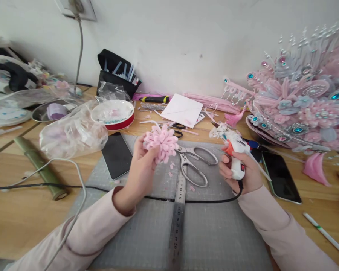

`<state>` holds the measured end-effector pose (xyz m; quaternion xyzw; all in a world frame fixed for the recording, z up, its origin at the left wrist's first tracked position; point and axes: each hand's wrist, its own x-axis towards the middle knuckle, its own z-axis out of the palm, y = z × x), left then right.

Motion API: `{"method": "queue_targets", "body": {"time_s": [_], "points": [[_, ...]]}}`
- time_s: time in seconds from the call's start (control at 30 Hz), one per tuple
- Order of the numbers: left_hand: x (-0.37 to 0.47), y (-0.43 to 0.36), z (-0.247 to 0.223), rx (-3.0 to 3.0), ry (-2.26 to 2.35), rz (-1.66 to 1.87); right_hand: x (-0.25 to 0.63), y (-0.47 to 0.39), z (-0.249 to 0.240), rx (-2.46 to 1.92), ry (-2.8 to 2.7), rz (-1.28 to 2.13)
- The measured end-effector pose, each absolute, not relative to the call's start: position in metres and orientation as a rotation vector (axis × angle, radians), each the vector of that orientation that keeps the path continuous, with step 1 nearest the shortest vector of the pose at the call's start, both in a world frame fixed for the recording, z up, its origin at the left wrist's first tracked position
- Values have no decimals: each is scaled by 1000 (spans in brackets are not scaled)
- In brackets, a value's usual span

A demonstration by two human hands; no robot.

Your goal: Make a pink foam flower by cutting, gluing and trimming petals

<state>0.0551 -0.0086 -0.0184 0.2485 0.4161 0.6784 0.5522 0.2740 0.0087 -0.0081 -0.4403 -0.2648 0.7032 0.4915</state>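
Between the thumb and fingers of my left hand [142,167] is a pink fuzzy flower [161,143] with many looped petals, raised above the mat. My right hand [244,171] is wrapped round the handle of a white hot glue gun [237,158] with an orange trigger. Its nozzle points left, toward the flower but apart from it, and is crusted with whitish glue strands. A clear glue stick [261,165] pokes out of its back. Metal scissors [196,162] lie on the grey cutting mat [214,229] between my hands, over the end of a steel ruler [177,226].
Two dark phones [117,155] flank the mat, the other [281,175] at right. A large pink beaded headdress [305,101] fills the right back. Behind are a red-rimmed tin [121,123], a black case [115,77] and white paper [182,110]. A black cord [209,201] crosses the mat.
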Motion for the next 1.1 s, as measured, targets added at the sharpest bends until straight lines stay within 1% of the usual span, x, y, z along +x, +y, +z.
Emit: {"method": "queue_targets", "body": {"time_s": [0.23,0.43,0.6,0.7,0.77,0.9,1.0,1.1], "points": [[89,-52,-31,552,943,1271,278,5,-10,-917,-693,1674],[91,-67,-31,699,838,1143,281,5,-17,-849,-742,1648],[92,-93,-30,904,726,761,281,6,-21,-842,-720,1653],[93,-101,-30,917,687,641,281,7,-21,-846,-710,1654],[91,-98,-29,854,643,687,281,7,-21,-855,-724,1645],[81,-68,-26,766,609,965,281,5,-18,-873,-847,1577],[71,-42,-27,779,734,1250,279,-3,-15,-856,-991,1456],[64,-26,-32,832,880,1410,275,-18,-12,-946,-1172,1342]]}}
